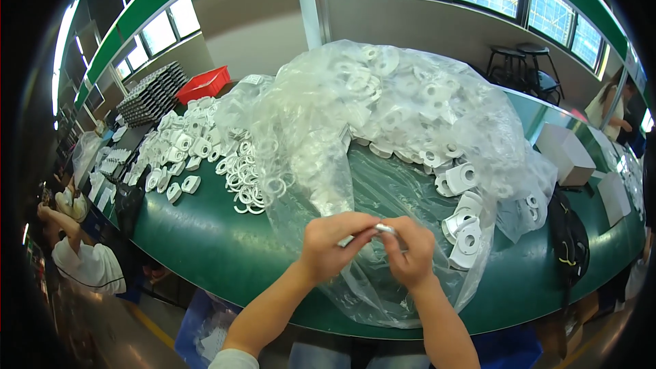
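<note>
Nearest the camera are the two hands, fingers pinched together; the left hand (331,246) and the right hand (413,253) are both clamped on a small pale piece (386,229), which sits between their fingertips, seen nearly edge-on and partly hidden by the fingers. The near edge of the green table (205,249) curves behind the hands, toward the body, and passes beneath the forearms; its green surface shows well out to the left of the left hand, and again to the right of the right hand, past the plastic's edge.

A large clear plastic bag (297,113) spreads under the hands and rises in a bulky mound ahead of them, covering much of the way forward; white housings (468,239) lie near the right hand, ahead and to its right; white rings (244,181) lie ahead and left of the left hand, with a heap of loose white parts (181,138) beyond; farther that way stand a red bin (207,85) and stacked trays (152,93); well right of the right hand are a black bag (571,239) and cardboard boxes (566,155).
</note>
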{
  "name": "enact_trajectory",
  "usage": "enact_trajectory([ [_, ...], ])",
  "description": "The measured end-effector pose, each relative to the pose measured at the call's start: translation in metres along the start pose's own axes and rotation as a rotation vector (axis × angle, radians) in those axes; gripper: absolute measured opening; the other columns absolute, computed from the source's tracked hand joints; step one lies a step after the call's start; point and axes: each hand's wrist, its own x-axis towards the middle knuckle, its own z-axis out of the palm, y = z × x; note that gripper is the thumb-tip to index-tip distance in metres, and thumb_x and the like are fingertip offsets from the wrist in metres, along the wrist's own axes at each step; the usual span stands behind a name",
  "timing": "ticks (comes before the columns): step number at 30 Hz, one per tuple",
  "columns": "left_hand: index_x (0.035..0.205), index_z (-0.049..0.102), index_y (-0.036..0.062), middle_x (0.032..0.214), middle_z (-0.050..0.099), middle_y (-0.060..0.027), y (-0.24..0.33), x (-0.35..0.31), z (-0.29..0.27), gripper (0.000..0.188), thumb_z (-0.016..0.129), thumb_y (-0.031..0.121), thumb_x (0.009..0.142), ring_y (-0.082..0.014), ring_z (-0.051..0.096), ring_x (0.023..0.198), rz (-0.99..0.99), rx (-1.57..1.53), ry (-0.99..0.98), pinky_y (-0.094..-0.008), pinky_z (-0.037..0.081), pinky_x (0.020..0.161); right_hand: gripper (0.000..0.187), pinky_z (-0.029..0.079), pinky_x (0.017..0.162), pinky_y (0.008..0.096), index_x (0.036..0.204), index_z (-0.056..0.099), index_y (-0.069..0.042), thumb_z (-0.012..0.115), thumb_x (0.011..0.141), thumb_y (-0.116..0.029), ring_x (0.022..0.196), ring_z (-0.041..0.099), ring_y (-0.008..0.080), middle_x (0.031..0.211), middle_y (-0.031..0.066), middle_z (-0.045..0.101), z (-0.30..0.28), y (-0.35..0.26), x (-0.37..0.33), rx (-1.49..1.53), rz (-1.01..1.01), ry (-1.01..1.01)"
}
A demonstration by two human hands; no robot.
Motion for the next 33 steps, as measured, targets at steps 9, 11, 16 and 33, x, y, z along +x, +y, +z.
enact_trajectory([
  [9,0.093,0.068,0.0014,0.072,0.064,-0.0096,-0.035,-0.001,-0.004,0.017,0.068,0.003,0.076,-0.0193,0.063,0.057,-0.080,0.054,-0.264,-0.0273,0.049,0.052,0.027,0.037,0.053,0.0260,0.078,0.060,0.003,0.049,0.091,-0.018,0.059,0.047,0.0072,0.061,0.0049,0.053,0.000,0.022,-0.002,0.273,0.496,-0.201],
  [11,0.090,0.067,0.0011,0.070,0.063,-0.0097,-0.034,-0.004,0.001,0.014,0.069,0.005,0.076,-0.0199,0.062,0.057,-0.056,0.086,-0.216,-0.0274,0.048,0.052,0.027,0.038,0.054,0.0269,0.080,0.062,0.003,0.049,0.091,-0.018,0.059,0.048,0.0075,0.059,0.0074,0.054,-0.001,0.024,-0.003,0.333,0.513,-0.210],
  [16,0.088,0.067,0.0008,0.068,0.062,-0.0094,-0.036,-0.009,0.005,0.013,0.069,0.006,0.076,-0.0199,0.061,0.056,-0.076,0.059,-0.205,-0.0273,0.048,0.051,0.030,0.035,0.051,0.0271,0.072,0.060,0.003,0.047,0.090,-0.017,0.055,0.045,0.0093,0.056,0.0077,0.052,-0.002,0.027,-0.007,0.219,0.487,-0.252],
  [33,0.090,0.068,0.0027,0.078,0.067,-0.0092,-0.026,0.003,0.000,0.016,0.068,-0.001,0.074,-0.0216,0.064,0.067,-0.112,-0.047,-0.102,-0.0270,0.050,0.058,0.008,0.042,0.062,0.0339,0.083,0.062,-0.003,0.060,0.077,-0.008,0.069,0.057,0.0260,0.075,0.0110,0.061,-0.003,0.008,0.007,-0.147,0.066,-0.158],
])
